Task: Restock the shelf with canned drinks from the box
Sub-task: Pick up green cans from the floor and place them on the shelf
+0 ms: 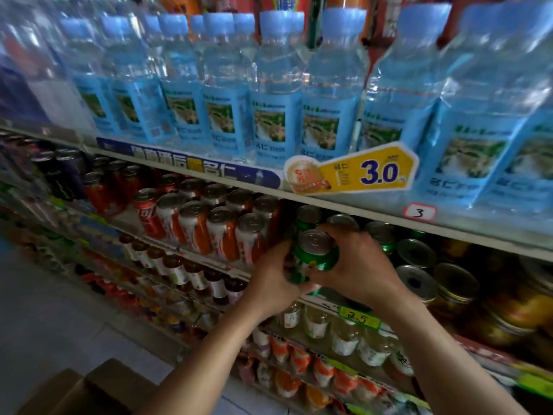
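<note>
A green can [316, 252] with a silver top stands tilted at the front edge of the can shelf [326, 301], held between both hands. My left hand [273, 281] wraps its left side and lower part. My right hand [359, 265] grips its right side, fingers curled over the far side. More green cans [380, 235] stand behind it in the same row. The open cardboard box [98, 387] sits on the floor at the bottom left; its inside is not visible.
Orange-and-white cans [221, 232] and red cans [148, 214] fill the shelf to the left. Blue-labelled water bottles [275, 94] stand on the shelf above, with a yellow 3.0 price tag [368, 172]. Jars [454, 286] stand at right. Small bottles [344, 336] line the lower shelves.
</note>
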